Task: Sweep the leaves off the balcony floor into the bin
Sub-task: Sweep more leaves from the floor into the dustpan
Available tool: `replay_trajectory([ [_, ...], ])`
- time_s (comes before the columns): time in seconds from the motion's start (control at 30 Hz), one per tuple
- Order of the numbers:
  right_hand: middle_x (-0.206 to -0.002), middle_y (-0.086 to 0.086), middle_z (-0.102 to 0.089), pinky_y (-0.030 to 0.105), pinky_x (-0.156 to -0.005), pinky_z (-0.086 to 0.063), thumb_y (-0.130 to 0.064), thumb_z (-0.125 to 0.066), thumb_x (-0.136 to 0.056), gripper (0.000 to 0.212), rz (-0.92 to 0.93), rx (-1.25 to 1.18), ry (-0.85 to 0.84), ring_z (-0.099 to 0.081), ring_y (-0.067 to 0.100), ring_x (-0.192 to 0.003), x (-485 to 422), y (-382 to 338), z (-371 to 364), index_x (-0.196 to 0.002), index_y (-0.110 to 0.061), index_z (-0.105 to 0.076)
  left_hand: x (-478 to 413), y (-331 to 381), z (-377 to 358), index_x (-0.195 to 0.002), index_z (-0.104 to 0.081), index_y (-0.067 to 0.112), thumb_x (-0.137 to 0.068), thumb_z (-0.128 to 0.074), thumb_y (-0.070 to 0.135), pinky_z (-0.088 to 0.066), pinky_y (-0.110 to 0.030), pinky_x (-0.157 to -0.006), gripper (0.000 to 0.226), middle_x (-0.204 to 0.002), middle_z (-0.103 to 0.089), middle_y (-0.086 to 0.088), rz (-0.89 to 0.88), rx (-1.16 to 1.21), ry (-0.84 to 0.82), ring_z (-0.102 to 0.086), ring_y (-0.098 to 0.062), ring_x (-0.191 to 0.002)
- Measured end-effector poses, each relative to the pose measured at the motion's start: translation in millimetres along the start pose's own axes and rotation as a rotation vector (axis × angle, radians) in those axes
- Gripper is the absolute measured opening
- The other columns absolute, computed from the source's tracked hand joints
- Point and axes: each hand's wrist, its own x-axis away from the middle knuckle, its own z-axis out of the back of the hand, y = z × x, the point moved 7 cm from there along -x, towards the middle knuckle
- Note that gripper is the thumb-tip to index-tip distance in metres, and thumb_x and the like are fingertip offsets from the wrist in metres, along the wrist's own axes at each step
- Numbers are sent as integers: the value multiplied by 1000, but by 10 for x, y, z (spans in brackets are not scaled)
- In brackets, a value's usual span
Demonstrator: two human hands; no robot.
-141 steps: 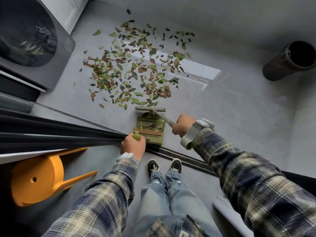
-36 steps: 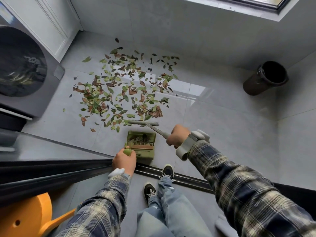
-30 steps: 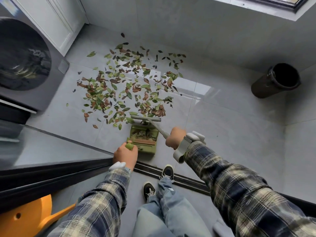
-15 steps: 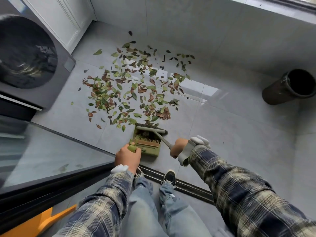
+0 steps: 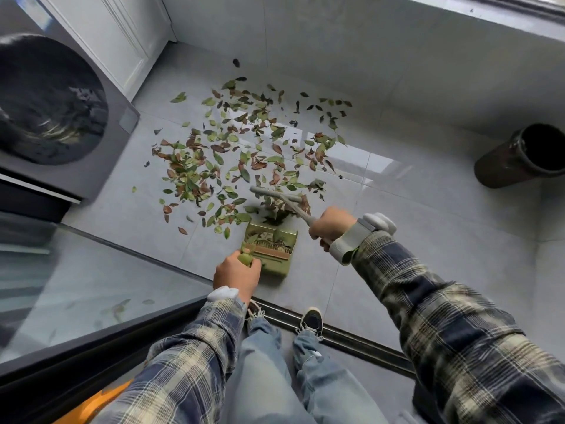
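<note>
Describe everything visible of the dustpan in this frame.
The dustpan is an olive-green, plastic-looking scoop resting on the floor, mouth toward the leaves. A row of comb teeth under a brownish strip crosses it; a few leaves lie inside. The left hand has its grip on the rounded green handle end. The broom has its bristles at the dustpan's mouth.

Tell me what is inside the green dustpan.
The dustpan holds a few green leaves near its mouth, by the broom. The left hand covers its near-left corner, so anything there is hidden.
</note>
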Motion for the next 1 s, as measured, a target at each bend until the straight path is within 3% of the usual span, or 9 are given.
replay_trajectory([
  [0.1, -87, 11, -57, 31, -69, -46, -8, -57, -92, 11, 6, -51, -18, -54, 25, -76, -122, 1, -226, -101, -1, -59, -45, -6, -27, -85, -67, 15, -82, -63, 33, -50, -34, -72, 19, -82, -68, -13, -7, -32, 17, -61, -36, -82],
  [0.23, -89, 15, -58, 35, -73, -47, -16, -57, -95, 16, 14, -76, -30, -56, 29, -80, -136, 37, -346, -91, -1, -57, -103, 61, -35, -89, -69, 18, -82, -62, 34, -47, -30, -69, 18, -81, -67, -9, -11, -41, 36, -54, -31, -75],
  [0.33, -89, 15, -59, 35, -71, -48, -8, -59, -90, 14, -31, -27, -80, -56, 29, -80, -125, 147, -383, -78, -4, -53, -122, 93, -68, -95, -70, 21, -82, -62, 35, -45, -28, -69, 21, -86, -70, -9, -18, -37, 30, -55, -29, -75],
  [0.5, -80, 11, -62, 35, -72, -46, -11, -63, -83, 12, -67, 71, -158, -56, 28, -76, -7, 268, -241, -75, -6, -57, -133, 107, -86, -83, -66, 17, -83, -61, 35, -43, -27, -64, 18, -77, -66, -7, -21, -56, 27, -54, -28, -70],
  [0.67, -68, 6, -58, 33, -70, -46, -10, -66, -84, 16, -25, 32, -104, -55, 26, -73, 85, 173, 37, -70, -6, -60, -123, 151, -93, -82, -65, 17, -84, -62, 35, -42, -28, -64, 18, -73, -59, -4, -30, -62, 17, -54, -27, -70],
  [0.87, -66, 9, -57, 33, -65, -47, -7, -64, -86, 6, -23, -144, -36, -53, 22, -60, -23, 108, 100, -85, -1, -61, -130, 146, -74, -84, -65, 19, -83, -62, 35, -42, -28, -65, 16, -74, -60, -4, -21, -72, 21, -54, -28, -71],
  [1.0, -71, 13, -60, 35, -64, -49, -8, -64, -82, 15, -35, -273, 12, -55, 26, -63, -154, 123, 3, -93, 3, -64, -145, 164, -78, -85, -65, 21, -83, -62, 36, -43, -28, -65, 16, -74, -61, -4, -21, -63, 11, -56, -28, -71],
])
